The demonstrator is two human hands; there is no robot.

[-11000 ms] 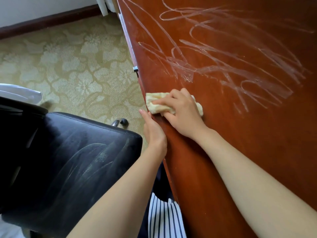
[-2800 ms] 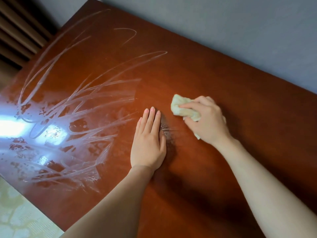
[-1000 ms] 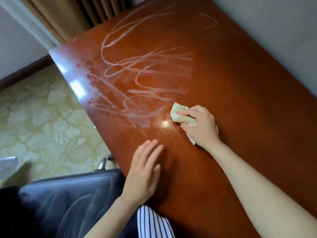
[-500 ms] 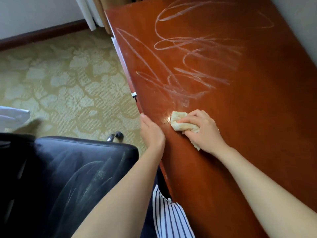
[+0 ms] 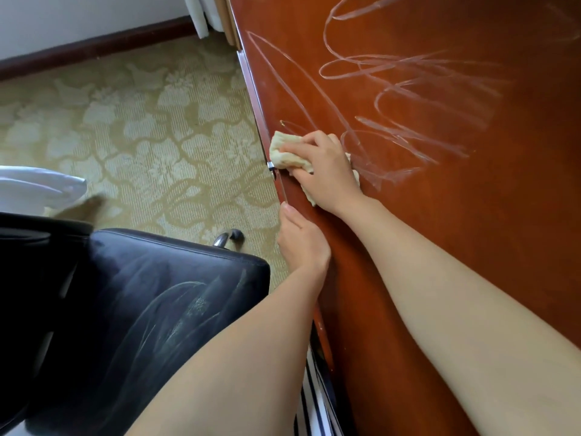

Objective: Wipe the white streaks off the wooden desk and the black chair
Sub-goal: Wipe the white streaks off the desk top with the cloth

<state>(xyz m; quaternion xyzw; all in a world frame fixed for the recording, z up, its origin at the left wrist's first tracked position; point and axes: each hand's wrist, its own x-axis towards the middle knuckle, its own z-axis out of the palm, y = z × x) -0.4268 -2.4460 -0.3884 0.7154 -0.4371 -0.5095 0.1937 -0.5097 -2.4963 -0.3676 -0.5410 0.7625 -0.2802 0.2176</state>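
Desk [image 5: 471, 231] filled the right side, glossy red-brown wood, with looping white streaks [image 5: 408, 89] across its far part. A crumpled beige cloth [image 5: 284, 154] lay at the desk's left edge under the right hand [image 5: 327, 174], touching the nearest streaks, and the left hand [image 5: 303, 243] gripped the same edge just nearer, thumb on top. Patterned carpet [image 5: 141, 136] covered the floor left of the desk, carrying a black chair [image 5: 94, 341] with white smears [image 5: 176, 316] on its seat, a metal chair foot [image 5: 229, 237] and a white object [image 5: 34, 190] at far left, cut by the frame.
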